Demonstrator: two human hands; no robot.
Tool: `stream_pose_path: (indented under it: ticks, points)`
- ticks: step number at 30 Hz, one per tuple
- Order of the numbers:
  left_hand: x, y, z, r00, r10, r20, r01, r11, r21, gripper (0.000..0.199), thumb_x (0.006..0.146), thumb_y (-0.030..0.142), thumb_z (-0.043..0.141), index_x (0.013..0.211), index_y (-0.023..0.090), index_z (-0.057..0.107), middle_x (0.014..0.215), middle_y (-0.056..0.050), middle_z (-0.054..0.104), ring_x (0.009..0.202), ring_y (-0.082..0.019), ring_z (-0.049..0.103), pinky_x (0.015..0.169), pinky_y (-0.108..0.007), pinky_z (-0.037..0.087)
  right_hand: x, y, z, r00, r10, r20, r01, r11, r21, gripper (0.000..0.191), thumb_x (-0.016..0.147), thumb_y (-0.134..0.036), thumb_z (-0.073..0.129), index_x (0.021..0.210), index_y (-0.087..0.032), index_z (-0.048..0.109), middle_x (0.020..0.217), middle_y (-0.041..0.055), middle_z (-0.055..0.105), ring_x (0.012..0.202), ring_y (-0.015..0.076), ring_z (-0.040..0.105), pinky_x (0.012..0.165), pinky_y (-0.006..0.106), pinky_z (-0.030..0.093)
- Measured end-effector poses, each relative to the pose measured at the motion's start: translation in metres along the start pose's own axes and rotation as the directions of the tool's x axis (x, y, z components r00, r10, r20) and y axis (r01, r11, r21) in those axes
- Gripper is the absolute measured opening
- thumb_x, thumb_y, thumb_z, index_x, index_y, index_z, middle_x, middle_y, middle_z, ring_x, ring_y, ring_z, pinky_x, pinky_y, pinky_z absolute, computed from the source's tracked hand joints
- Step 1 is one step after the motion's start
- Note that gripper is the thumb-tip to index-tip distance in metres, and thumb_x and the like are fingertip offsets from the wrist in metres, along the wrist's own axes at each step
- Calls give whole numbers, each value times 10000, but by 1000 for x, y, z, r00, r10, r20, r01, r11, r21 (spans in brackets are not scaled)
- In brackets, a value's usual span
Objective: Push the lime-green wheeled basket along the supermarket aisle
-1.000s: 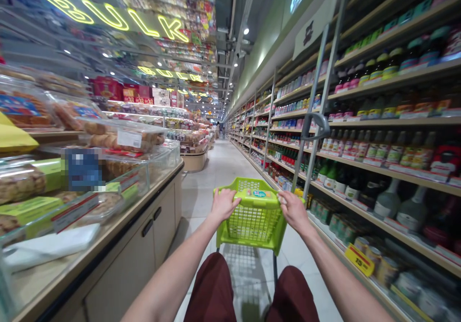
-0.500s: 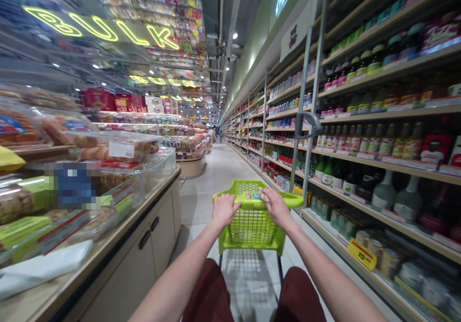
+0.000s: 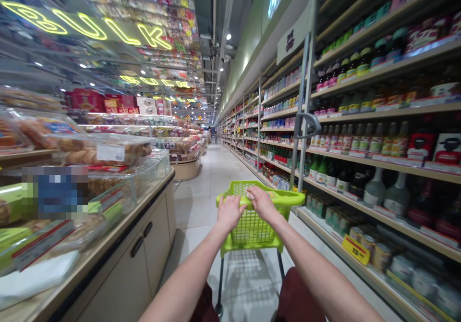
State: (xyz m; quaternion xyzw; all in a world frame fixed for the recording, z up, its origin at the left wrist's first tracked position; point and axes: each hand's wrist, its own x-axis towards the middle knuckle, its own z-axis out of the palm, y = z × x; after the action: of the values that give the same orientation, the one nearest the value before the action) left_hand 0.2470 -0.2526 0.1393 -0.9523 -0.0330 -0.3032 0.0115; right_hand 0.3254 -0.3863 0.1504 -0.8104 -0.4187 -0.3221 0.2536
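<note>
A bright green shopping cart (image 3: pixel 257 233) stands in the aisle in front of my legs. My left hand (image 3: pixel 230 211) is wrapped round the left part of its handle. Closer to the handle's middle, my right hand (image 3: pixel 262 202) is closed with a small whitish item at its fingertips, too small to name; it rests against the handle. The two hands are close together but apart. Through the grid of the basket the floor shows.
On the left runs a counter (image 3: pixel 154 202) with packed baked goods. Tall shelves (image 3: pixel 360 156) of bottles and cans line the right side, with a ladder (image 3: pixel 301 110) against them. The tiled aisle (image 3: pixel 212 168) stretches ahead, with distant people.
My right hand has slid left along the handle, closer to my left hand. The view has turned slightly right, and the counter and shelves have shifted left in it.
</note>
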Motion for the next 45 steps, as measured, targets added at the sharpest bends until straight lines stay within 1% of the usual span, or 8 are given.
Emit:
stream_pose_path:
  ticks: [7, 13, 17, 26, 29, 36, 41, 45]
  points:
    - [-2, -32, -2, 1000, -4, 19, 4, 1000, 11, 358, 839, 441, 336, 1086, 230, 487, 1041, -55, 575, 1002, -204, 475, 952, -396, 221, -23, 64, -27, 954, 275, -122, -284, 957, -58, 336, 766, -113, 382, 1059, -146, 545, 1015, 96, 587, 948, 196, 539, 848, 360, 414]
    - [-3, -53, -3, 1000, 4, 25, -5, 1000, 26, 376, 846, 437, 319, 1101, 215, 483, 1060, -58, 573, 1012, -201, 476, 943, -388, 233, -25, 27, 3, 982, 48, -181, -48, 999, 1, 373, 755, -99, 393, 1097, -171, 523, 1111, 102, 537, 1077, 207, 459, 902, 393, 379]
    - [-6, -59, -4, 1000, 6, 8, -6, 1000, 22, 375, 841, 445, 329, 1089, 216, 493, 1027, -53, 581, 995, -203, 482, 933, -385, 239, -29, 20, 11, 981, -15, -193, 2, 998, -69, 398, 755, -74, 383, 1107, -192, 526, 1137, 107, 517, 1094, 210, 440, 884, 394, 383]
    - [-10, -52, -5, 999, -22, -37, 22, 1000, 1, 363, 832, 447, 354, 1071, 221, 508, 975, -44, 585, 957, -201, 485, 923, -383, 241, -60, 110, -29, 931, 191, -311, -245, 959, -144, 345, 763, -141, 341, 1009, -149, 584, 1061, 124, 543, 1023, 233, 485, 858, 421, 406]
    - [-9, -51, -7, 999, -24, -24, 25, 1000, 17, 366, 834, 443, 353, 1075, 215, 509, 971, -45, 590, 945, -202, 489, 908, -379, 255, -56, 98, -24, 916, 225, -332, -260, 963, -65, 334, 777, -170, 338, 1013, -140, 573, 1042, 119, 560, 1023, 227, 490, 891, 422, 394]
    - [-9, -39, -17, 999, -30, 23, 29, 998, 47, 370, 829, 463, 346, 1022, 213, 538, 951, -56, 605, 941, -206, 503, 852, -364, 299, -45, 40, 1, 961, 72, -269, -44, 993, 108, 333, 815, -190, 351, 1093, -192, 534, 1131, 78, 548, 1098, 194, 461, 949, 412, 366]
    - [-8, -21, -24, 997, -64, 53, 64, 998, 9, 407, 804, 481, 375, 1065, 203, 520, 942, -76, 624, 929, -226, 530, 833, -380, 331, -47, 65, -7, 967, 101, -236, -75, 990, 119, 344, 803, -181, 348, 1090, -188, 537, 1118, 73, 556, 1096, 194, 462, 947, 403, 366]
    - [-7, -29, -27, 992, -76, 97, 91, 984, -152, 489, 761, 441, 458, 1184, 197, 436, 1170, -81, 540, 1060, -206, 487, 900, -345, 330, -43, 90, -17, 961, 173, -214, -154, 983, 102, 347, 785, -178, 348, 1068, -163, 549, 1086, 81, 568, 1041, 200, 496, 918, 394, 385]
